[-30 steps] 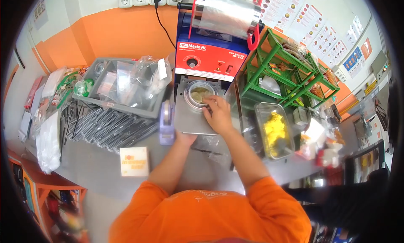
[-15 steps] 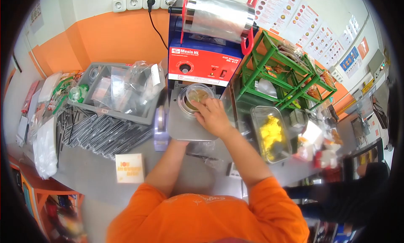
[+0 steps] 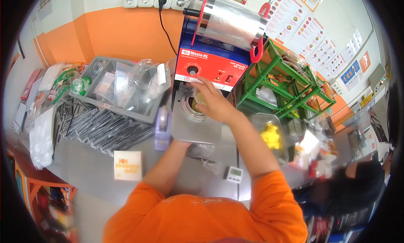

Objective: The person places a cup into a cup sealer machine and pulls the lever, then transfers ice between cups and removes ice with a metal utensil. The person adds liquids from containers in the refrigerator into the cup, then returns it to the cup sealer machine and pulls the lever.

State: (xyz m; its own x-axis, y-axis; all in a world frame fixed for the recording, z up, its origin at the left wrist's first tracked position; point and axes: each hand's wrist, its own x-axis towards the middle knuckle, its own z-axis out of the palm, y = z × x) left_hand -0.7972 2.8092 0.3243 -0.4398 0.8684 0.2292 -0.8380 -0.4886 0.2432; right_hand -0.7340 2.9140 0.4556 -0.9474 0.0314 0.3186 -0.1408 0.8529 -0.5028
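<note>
Right hand [image 3: 216, 105] has a clear cup [image 3: 203, 96] pinched between spread fingers and thumb, at the round holder [image 3: 185, 105] in the metal tray [image 3: 198, 133]. Wide grip around the cup's sides; reads as a way to steer it relative to the opening without pressing the walls in. Left hand [image 3: 183, 143] is at the tray's near edge, mostly hidden beneath; likely steadying the tray, but can't tell if it's gripping. Tray sits out in front of the sealer [image 3: 206, 68], which gives the fingers room from above. Film roll [image 3: 231, 22] is mounted on top, across the machine, presumably so film can feed down. Purple tape dispenser [image 3: 162, 131] just beside the tray, small timer [image 3: 234, 174] nearer the body, apart from both hands.
</note>
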